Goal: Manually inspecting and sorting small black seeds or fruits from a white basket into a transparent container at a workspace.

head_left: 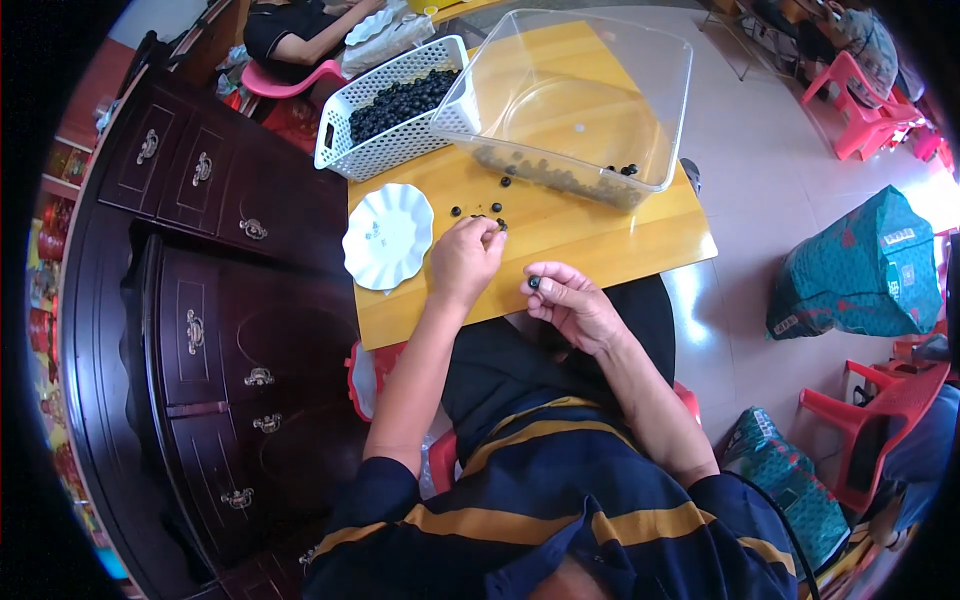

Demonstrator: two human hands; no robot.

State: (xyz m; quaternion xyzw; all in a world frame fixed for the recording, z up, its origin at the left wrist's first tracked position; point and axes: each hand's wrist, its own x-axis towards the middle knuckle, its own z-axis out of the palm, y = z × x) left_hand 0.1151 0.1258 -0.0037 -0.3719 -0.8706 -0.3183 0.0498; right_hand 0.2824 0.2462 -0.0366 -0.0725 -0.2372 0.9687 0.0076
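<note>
Head | round dark fruit (534, 282) | scalloped plate (390, 245) | perforated basket (400, 148) | clear bin (662, 120)

Cool, fairly bright light fills the scene, strongest at the far right, where a patch burns out to white. Glare also streaks the pale, glossy tiled floor (745, 180) beside the yellow wooden table (600, 235). At left, the dark reddish-brown wooden cabinet (290, 200) sinks into shadow, its edges bowed by fisheye distortion; the picture's corners go black. The small, round black berries (405, 105) merge into one dark mass. Distant background details look soft.
</note>
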